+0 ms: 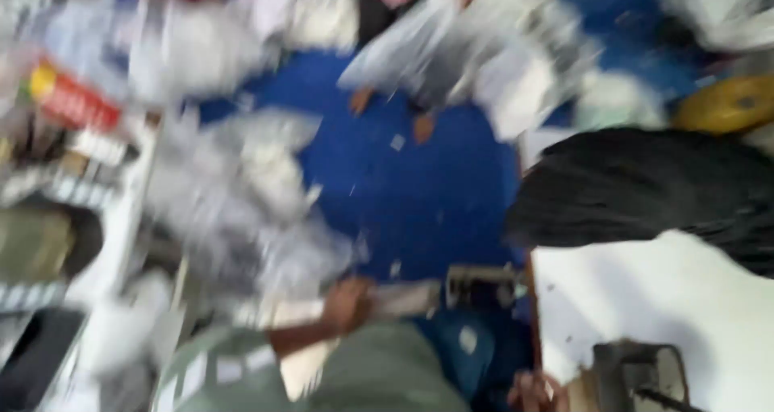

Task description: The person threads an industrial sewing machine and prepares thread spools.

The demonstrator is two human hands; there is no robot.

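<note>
**Head view: left hand on a flat strip above a blue floor**

We looked down through heavy motion blur onto a blue floor covering (419, 194) strewn with pale scraps. Our left hand (348, 305), at lower centre of the frame, was closed around the near end of a pale, flat, strip-like piece of paper or card (403, 299); the blur did not let us say what the piece was. Its long axis lay roughly level across the frame, running from the left hand rightward toward a small dark blurred object (482, 283) just beside its far end, so the free end pointed to the right of the frame. Whether the strip touched that object we could not tell.

Our right hand (534, 392) showed only partly at the bottom edge, right of centre, beside a white sheet-covered surface (669, 307); whether it was clenched, loose or holding something we could not tell. It lay below and to the right of the strip, apart from it, so the left hand was the nearer one.

A heap of crumpled greyish-white clear plastic bags (242, 194) filled the left centre of the frame. A black bundle of fibrous material (645, 190) lay at right, above the white surface. A red and yellow cylindrical container (68, 97) stood at upper left, and a yellow round object (726, 104) at upper right.
</note>
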